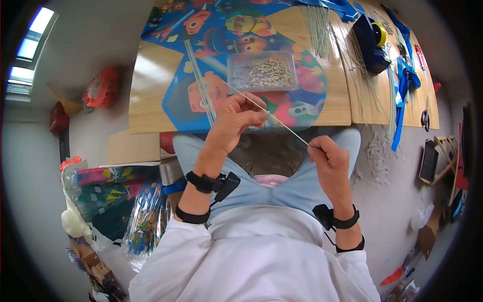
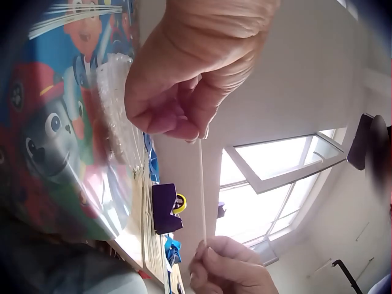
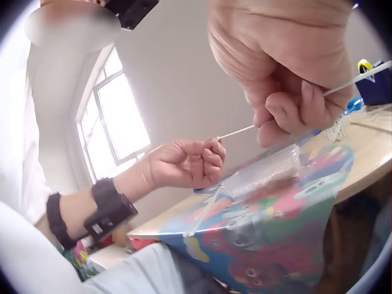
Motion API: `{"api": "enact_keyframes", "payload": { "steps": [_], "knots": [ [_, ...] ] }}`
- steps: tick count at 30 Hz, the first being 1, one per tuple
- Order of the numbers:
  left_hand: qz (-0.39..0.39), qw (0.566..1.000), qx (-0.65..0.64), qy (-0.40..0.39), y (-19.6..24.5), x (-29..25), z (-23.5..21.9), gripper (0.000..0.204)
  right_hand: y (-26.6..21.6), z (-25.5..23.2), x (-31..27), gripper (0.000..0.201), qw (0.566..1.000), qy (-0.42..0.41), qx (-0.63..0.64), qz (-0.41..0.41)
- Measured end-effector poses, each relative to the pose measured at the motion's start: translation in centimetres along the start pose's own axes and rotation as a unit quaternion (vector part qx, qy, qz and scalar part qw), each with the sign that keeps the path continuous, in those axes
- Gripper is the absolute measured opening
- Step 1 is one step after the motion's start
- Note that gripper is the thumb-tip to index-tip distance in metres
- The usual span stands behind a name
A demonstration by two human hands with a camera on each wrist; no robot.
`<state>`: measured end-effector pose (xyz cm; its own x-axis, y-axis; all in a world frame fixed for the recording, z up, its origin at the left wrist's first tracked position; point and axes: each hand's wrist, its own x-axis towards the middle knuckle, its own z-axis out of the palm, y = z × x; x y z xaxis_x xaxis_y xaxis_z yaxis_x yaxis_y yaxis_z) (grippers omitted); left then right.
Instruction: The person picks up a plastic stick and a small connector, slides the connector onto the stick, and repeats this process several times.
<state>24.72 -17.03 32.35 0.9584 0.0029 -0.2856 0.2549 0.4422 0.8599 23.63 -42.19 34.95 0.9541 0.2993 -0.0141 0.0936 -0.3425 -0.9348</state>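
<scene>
A thin white stick [image 1: 289,129] slants between both hands above the lap. My left hand [image 1: 236,118] pinches it with thumb and fingers, and in the head view one end juts past that hand toward the box. My right hand [image 1: 330,157] grips it lower down, fingers curled in. In the left wrist view the stick [image 2: 202,190] runs straight from the near fingertips to the other hand. The right wrist view shows the stick [image 3: 358,79] on both sides of the near hand. Behind the left hand stands a clear plastic box [image 1: 232,75] full of small whitish pieces.
Several pale sticks [image 1: 198,75] lie left of the box on the cartoon tablecloth [image 1: 176,100]. More long sticks [image 1: 318,32], a tape dispenser [image 1: 370,45], blue ribbon [image 1: 400,100] and scissors [image 1: 425,120] are at the right. Wrapped packets [image 1: 146,221] sit by the left leg.
</scene>
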Motion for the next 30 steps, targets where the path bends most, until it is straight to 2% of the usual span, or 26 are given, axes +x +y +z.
{"api": "enact_keyframes", "payload": {
  "steps": [1, 5, 7, 8, 9, 10, 12, 14, 16, 17, 19, 20, 22, 23, 26, 29, 30],
  "knots": [
    [-0.004, 1.0, -0.002, -0.014, 0.0, -0.1, 0.3, 0.019, -0.1, 0.4, 0.2, 0.007, 1.0, 0.014, -0.007, -0.025],
    [-0.019, 0.997, 0.002, -0.072, -1.5, 0.0, 1.4, 0.021, -0.8, 1.6, 1.1, 0.006, 0.999, 0.023, -0.026, -0.041],
    [-0.039, 0.997, 0.01, -0.07, -1.4, 0.0, 1.9, 0.021, -0.3, 2.4, 1.8, 0.006, 0.998, 0.032, -0.02, -0.059],
    [-0.047, 0.997, 0.015, -0.067, -1.0, -0.1, 1.8, 0.021, 0.4, 2.1, 2.5, 0.006, 0.992, 0.056, -0.066, -0.09],
    [-0.031, 0.998, 0.057, -0.023, -0.4, -0.1, 1.3, 0.016, 0.8, 1.5, 3.2, 0.005, 0.992, 0.073, -0.072, -0.066],
    [0.033, 0.986, 0.154, 0.046, -0.3, 0.4, -0.2, 0.015, 1.4, 0.5, 4.2, 0.004, 0.992, 0.091, -0.079, -0.043],
    [0.157, 0.911, 0.339, 0.178, -1.0, 2.2, -5.2, 0.013, 4.6, -2.7, 7.5, 0.007, 0.972, 0.154, -0.163, -0.067],
    [0.19, 0.796, 0.482, 0.314, 0.0, 2.9, -9.7, 0.016, 7.8, -6.7, 11.4, 0.008, 0.931, 0.215, -0.279, -0.1],
    [0.129, 0.733, 0.556, 0.371, 0.6, 2.9, -12.2, 0.02, 10.3, -10.0, 14.6, 0.011, 0.857, 0.265, -0.437, -0.069],
    [0.095, 0.698, 0.59, 0.396, 0.7, 2.9, -12.8, 0.021, 10.7, -10.8, 15.0, 0.013, 0.837, 0.279, -0.46, -0.097],
    [0.048, 0.689, 0.61, 0.388, 0.7, 3.1, -12.8, 0.023, 10.5, -11.6, 15.7, 0.018, 0.792, 0.305, -0.506, -0.154],
    [0.023, 0.684, 0.62, 0.383, 0.6, 3.1, -12.9, 0.024, 10.7, -11.4, 15.6, 0.019, 0.806, 0.289, -0.497, -0.138],
    [0.025, 0.709, 0.592, 0.384, -0.1, 3.3, -13.3, 0.023, 10.1, -9.9, 13.7, 0.022, 0.833, 0.254, -0.481, -0.101],
    [0.027, 0.72, 0.578, 0.383, -0.4, 3.5, -13.5, 0.023, 9.9, -8.6, 12.6, 0.021, 0.879, 0.224, -0.414, -0.073],
    [0.051, 0.741, 0.554, 0.376, -1.4, 4.0, -15.2, 0.021, 9.1, -4.1, 9.1, 0.006, 0.919, 0.174, -0.337, -0.107],
    [0.087, 0.79, 0.495, 0.351, -1.5, 3.3, -15.7, 0.018, 8.0, 0.0, 6.0, 0.003, 0.948, 0.127, -0.264, -0.123],
    [0.081, 0.78, 0.507, 0.358, -1.5, 2.7, -15.5, 0.018, 7.4, 1.1, 5.2, 0.003, 0.958, 0.109, -0.239, -0.115]
  ]
}}
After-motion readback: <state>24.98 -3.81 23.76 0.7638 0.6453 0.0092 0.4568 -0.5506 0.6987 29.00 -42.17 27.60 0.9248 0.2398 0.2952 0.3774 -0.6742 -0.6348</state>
